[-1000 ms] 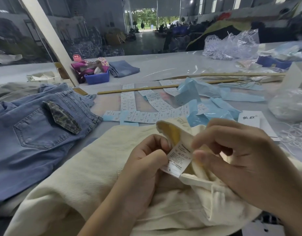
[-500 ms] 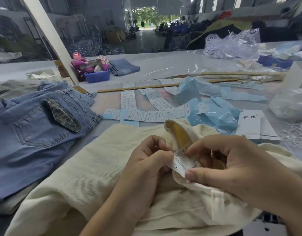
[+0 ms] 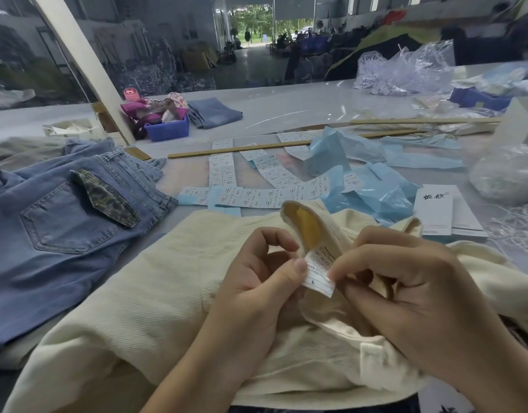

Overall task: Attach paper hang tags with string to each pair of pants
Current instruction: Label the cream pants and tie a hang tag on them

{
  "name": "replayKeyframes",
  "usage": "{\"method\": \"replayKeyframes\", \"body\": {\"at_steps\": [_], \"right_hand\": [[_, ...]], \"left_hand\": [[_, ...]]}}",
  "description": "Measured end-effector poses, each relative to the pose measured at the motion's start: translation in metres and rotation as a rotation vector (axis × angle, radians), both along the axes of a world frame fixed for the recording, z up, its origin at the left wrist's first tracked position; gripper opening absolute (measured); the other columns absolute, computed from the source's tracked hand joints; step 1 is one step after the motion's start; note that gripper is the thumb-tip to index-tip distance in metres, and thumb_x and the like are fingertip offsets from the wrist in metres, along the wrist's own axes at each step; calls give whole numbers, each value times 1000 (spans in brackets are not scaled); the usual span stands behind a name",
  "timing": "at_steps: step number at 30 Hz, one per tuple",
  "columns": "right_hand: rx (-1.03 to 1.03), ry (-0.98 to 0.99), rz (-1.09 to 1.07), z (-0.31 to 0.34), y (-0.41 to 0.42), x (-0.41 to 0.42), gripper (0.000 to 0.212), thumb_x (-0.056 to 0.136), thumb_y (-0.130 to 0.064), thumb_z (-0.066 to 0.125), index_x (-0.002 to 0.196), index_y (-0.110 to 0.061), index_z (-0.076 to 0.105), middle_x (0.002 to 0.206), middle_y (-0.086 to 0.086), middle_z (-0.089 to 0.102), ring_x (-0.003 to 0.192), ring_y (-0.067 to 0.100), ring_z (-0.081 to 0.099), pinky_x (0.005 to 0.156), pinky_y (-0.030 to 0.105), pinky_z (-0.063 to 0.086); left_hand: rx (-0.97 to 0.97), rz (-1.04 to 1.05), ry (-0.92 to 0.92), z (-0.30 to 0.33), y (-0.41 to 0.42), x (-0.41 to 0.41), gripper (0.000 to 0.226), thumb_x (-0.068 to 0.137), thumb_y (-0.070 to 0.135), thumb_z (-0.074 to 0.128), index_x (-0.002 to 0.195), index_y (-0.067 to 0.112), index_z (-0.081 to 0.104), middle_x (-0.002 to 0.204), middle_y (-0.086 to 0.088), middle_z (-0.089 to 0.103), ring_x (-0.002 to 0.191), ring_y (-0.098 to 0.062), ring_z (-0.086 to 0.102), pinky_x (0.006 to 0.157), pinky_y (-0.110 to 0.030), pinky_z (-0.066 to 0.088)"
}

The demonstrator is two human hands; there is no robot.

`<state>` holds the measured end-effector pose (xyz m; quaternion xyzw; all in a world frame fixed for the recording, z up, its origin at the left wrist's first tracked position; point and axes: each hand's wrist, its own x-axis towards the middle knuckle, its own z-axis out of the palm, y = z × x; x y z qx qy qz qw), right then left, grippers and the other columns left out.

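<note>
Centrally, cream pants [image 3: 155, 293] lie on table [image 3: 286, 99], waistband folded up toward viewer. Care label [image 3: 318, 271] hangs from waistband, long axis sloping down-right, "L" end lowest. Left hand [image 3: 257, 290] thumb presses label; right hand [image 3: 405, 299] pinches its right edge. Versus 0.5 s ago: label more exposed. Jeans [image 3: 63, 222] left; sticker strips [image 3: 257, 198], blue paper [image 3: 376, 192], hang tags [image 3: 435, 208], string [image 3: 516, 231] beyond.

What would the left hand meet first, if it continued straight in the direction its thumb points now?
Most likely the white care label sewn inside the cream pants: the left hand has its thumb tip already at the label's edge. Just past the label are the right hand's fingertips.
</note>
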<state>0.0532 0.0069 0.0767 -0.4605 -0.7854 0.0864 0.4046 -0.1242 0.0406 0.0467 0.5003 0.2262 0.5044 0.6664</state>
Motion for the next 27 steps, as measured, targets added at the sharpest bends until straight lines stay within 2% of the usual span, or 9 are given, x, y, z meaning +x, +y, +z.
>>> {"method": "replayKeyframes", "body": {"at_steps": [5, 9, 12, 15, 17, 19, 22, 25, 27], "right_hand": [[11, 15, 9, -3, 2, 0, 15, 73, -9, 71, 73, -24, 72, 66, -11, 55, 62, 5, 53, 55, 13, 37], [50, 89, -12, -6, 0, 1, 18, 74, -3, 69, 72, -20, 68, 64, -9, 51, 59, 6, 49, 55, 11, 34], [23, 67, 14, -6, 0, 4, 19, 72, -3, 67, 69, -22, 66, 63, -8, 52, 58, 7, 49, 54, 11, 33], [-52, 8, 8, -2, 3, 16, 20, 68, -7, 65, 66, -27, 63, 64, -8, 55, 58, 8, 51, 51, 13, 34], [-122, -40, 0, 5, 5, 27, 18, 69, -12, 64, 68, -30, 64, 67, -10, 60, 60, 10, 55, 51, 17, 40], [-195, -51, 6, 15, 8, 37, 15, 70, -18, 65, 72, -33, 66, 69, -11, 64, 61, 11, 59, 53, 23, 47], [-146, -106, -75, 38, 20, 46, 14, 70, -26, 67, 77, -37, 67, 67, -14, 64, 58, 9, 59, 50, 27, 49], [-59, -81, -171, 82, 40, 43, 18, 70, -41, 63, 88, -41, 65, 71, -18, 66, 59, 7, 61, 51, 23, 47], [-14, -90, -166, 109, 63, 30, 26, 71, -52, 55, 88, -37, 67, 73, -19, 67, 61, 4, 62, 48, 24, 47]], "left_hand": [[39, 30, 34, 0, -1, 2, 11, 78, 18, 69, 86, 25, 64, 68, 1, 57, 54, -6, 53, 52, -17, 47], [32, 14, 8, 0, -3, 2, 20, 85, 4, 61, 84, 24, 64, 68, 2, 59, 55, -4, 55, 53, -15, 48], [23, 55, 59, 2, -5, 3, 15, 84, 9, 60, 82, 24, 63, 64, 3, 58, 52, -4, 53, 52, -14, 46], [200, 335, 405, 11, 3, -4, 3, 80, 33, 63, 81, 30, 63, 61, 7, 59, 57, -6, 54, 56, -14, 44], [279, 432, 667, 21, 12, -8, 17, 75, 46, 59, 89, 37, 62, 70, 11, 64, 62, -2, 56, 59, -15, 44], [367, 333, 1031, 34, 20, -2, 32, 76, 54, 54, 104, 39, 59, 88, 16, 63, 80, 3, 57, 73, -16, 46], [537, -18, 1513, 43, 24, 21, 52, 80, 59, 46, 125, 33, 49, 124, 6, 50, 118, -15, 39, 101, -35, 37], [673, -182, 1686, 48, 35, 42, 38, 93, 41, 50, 122, 17, 50, 126, -12, 49, 110, -30, 39, 95, -40, 37], [679, -245, 1795, 61, 47, 46, 40, 93, 50, 48, 122, 23, 52, 124, -5, 53, 98, -30, 49, 87, -40, 42]]}}
